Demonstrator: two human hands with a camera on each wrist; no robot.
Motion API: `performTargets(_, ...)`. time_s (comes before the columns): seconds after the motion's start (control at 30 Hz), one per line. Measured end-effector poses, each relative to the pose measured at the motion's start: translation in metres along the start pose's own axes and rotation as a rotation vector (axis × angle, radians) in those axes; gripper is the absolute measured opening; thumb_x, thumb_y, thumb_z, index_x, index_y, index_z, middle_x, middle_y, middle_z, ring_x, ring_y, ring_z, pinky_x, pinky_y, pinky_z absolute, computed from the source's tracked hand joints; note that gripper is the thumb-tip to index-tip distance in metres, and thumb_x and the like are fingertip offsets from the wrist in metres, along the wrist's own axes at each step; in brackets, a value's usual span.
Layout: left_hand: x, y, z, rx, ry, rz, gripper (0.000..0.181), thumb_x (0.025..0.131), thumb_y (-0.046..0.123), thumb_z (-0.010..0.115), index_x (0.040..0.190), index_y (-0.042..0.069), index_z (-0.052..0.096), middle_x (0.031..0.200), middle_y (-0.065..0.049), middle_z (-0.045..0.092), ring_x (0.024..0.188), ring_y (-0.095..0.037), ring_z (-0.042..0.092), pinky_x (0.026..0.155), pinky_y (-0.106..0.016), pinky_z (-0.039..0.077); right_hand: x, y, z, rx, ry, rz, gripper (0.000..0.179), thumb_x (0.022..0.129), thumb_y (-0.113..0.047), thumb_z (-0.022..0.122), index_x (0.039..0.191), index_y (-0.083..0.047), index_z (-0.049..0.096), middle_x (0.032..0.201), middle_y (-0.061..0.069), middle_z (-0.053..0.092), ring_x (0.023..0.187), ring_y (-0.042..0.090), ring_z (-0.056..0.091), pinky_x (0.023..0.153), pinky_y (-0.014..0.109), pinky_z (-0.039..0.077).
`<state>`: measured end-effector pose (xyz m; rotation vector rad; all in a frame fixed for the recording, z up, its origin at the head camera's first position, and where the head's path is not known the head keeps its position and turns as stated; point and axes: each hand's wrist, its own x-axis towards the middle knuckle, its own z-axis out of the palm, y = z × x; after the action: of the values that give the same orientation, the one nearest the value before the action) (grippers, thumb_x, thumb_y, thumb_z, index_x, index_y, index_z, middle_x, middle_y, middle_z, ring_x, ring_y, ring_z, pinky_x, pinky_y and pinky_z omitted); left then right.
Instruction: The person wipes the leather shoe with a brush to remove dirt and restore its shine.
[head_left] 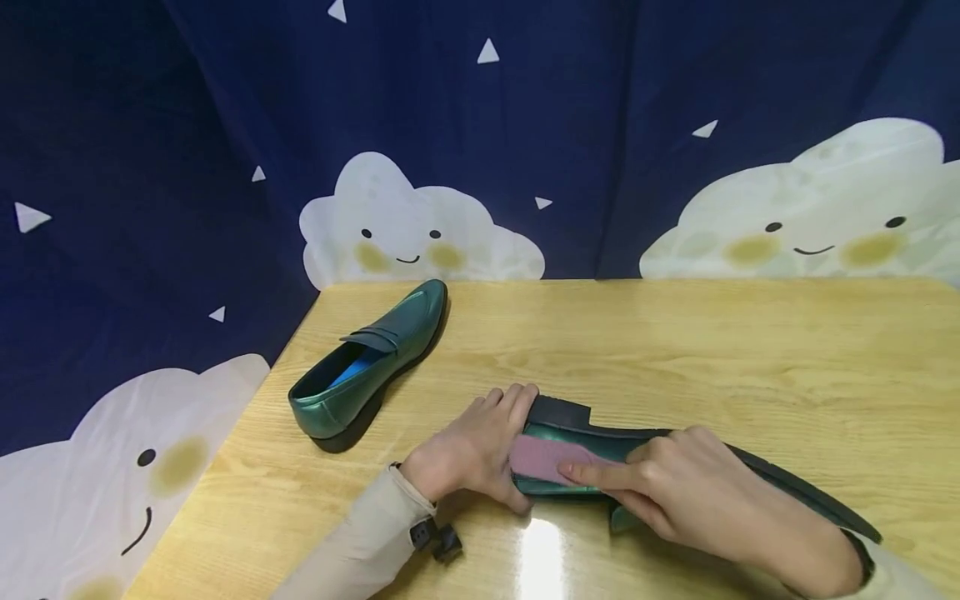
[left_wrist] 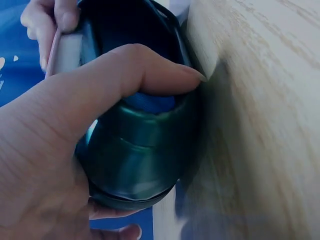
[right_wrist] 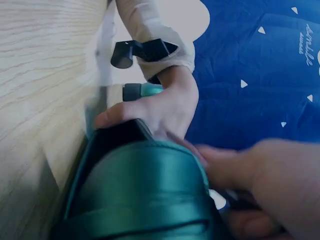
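A green loafer lies on its side on the table, its black sole facing away from me. My left hand grips it around the heel, with the thumb over the rim of the shoe's opening. In my right hand is a flat pink pad, pinched and held against the shoe's upward-facing side near the heel. The pad's pale layer shows in the left wrist view. From the right wrist, the loafer's green upper fills the lower middle, partly covering the pad.
A matching green loafer with a blue insole stands upright toward the back left of the wooden table. Behind the table hangs a dark blue curtain with clouds and triangles. A small black device sits at my left cuff.
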<state>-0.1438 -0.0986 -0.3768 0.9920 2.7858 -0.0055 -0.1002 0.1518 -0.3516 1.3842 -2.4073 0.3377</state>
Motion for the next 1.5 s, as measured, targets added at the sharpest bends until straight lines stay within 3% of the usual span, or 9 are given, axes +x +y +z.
performTargets(0.1,0.001,-0.002,0.000,-0.019,0.001,-0.008,0.133,0.053,0.066,0.083,0.150,0.003,0.016,0.143,-0.009,0.036,0.120,-0.025,0.045,0.103,-0.037,0.040,0.004,-0.002,0.000,-0.084,0.002,0.130,0.031,0.096,-0.031,0.056,0.126,-0.038,0.064,0.052,-0.020,0.022,0.046,-0.004,0.016,0.039,0.013,0.011)
performTargets(0.17,0.000,-0.003,0.000,-0.034,0.000,-0.010,0.133,0.053,0.065,0.084,0.149,0.003,0.017,0.141,-0.009,0.036,0.118,-0.024,0.045,0.102,-0.035,0.040,0.005,-0.002,-0.001,-0.109,-0.011,0.159,0.032,0.095,-0.031,0.057,0.126,-0.038,0.064,0.051,-0.018,0.023,0.045,-0.003,0.018,0.038,0.015,0.013)
performTargets(0.4,-0.001,-0.006,0.001,-0.013,0.022,0.009,0.134,0.049,0.062,0.087,0.147,0.003,0.017,0.138,-0.009,0.038,0.116,-0.024,0.047,0.098,-0.035,0.044,0.001,0.000,-0.006,0.064,-0.074,-0.037,0.043,0.086,-0.025,0.071,0.126,-0.041,0.063,0.048,-0.020,0.030,0.046,-0.006,0.015,0.038,0.014,0.016)
performTargets(0.6,-0.001,-0.004,0.000,-0.058,-0.005,-0.013,0.134,0.052,0.062,0.086,0.150,0.004,0.015,0.142,-0.010,0.036,0.121,-0.026,0.046,0.103,-0.037,0.040,0.001,0.000,-0.009,-0.007,-0.090,0.162,0.045,0.085,-0.023,0.070,0.127,-0.039,0.063,0.049,-0.019,0.023,0.044,-0.005,0.018,0.037,0.017,0.017)
performTargets(0.67,0.000,-0.004,0.001,-0.062,-0.004,-0.013,0.134,0.052,0.061,0.086,0.150,0.004,0.015,0.142,-0.010,0.036,0.118,-0.026,0.048,0.101,-0.037,0.042,0.000,0.003,-0.011,-0.013,-0.095,0.187,0.045,0.086,-0.023,0.069,0.127,-0.039,0.063,0.050,-0.019,0.023,0.044,-0.004,0.020,0.038,0.018,0.019)
performTargets(0.9,-0.001,-0.001,0.004,-0.063,0.015,-0.009,0.133,0.051,0.059,0.088,0.148,0.004,0.017,0.137,-0.009,0.038,0.109,-0.025,0.052,0.095,-0.035,0.046,-0.005,0.014,-0.009,0.153,-0.049,-0.036,0.030,0.098,-0.033,0.055,0.127,-0.034,0.064,0.052,-0.021,0.018,0.050,-0.011,0.007,0.040,0.010,0.012)
performTargets(1.13,0.000,0.000,0.002,-0.078,0.016,-0.016,0.133,0.051,0.059,0.087,0.149,0.004,0.016,0.139,-0.010,0.037,0.108,-0.026,0.053,0.096,-0.034,0.046,-0.001,0.013,-0.012,0.089,-0.083,0.135,0.036,0.089,-0.027,0.068,0.124,-0.034,0.066,0.050,-0.023,0.024,0.045,-0.008,0.017,0.038,0.015,0.018)
performTargets(1.33,0.001,0.001,0.002,-0.054,0.009,-0.014,0.132,0.051,0.060,0.087,0.149,0.004,0.017,0.137,-0.009,0.037,0.104,-0.024,0.053,0.093,-0.033,0.048,-0.007,0.019,-0.014,0.169,-0.073,-0.019,0.038,0.090,-0.026,0.068,0.127,-0.035,0.064,0.056,-0.024,0.017,0.051,-0.012,0.009,0.041,0.010,0.014)
performTargets(1.5,0.001,0.001,0.002,-0.053,0.006,-0.013,0.133,0.052,0.061,0.086,0.149,0.004,0.016,0.138,-0.009,0.038,0.107,-0.024,0.053,0.094,-0.034,0.047,-0.009,0.020,-0.019,0.138,-0.121,0.100,0.040,0.088,-0.023,0.070,0.125,-0.035,0.065,0.053,-0.024,0.019,0.047,-0.010,0.013,0.039,0.013,0.017)
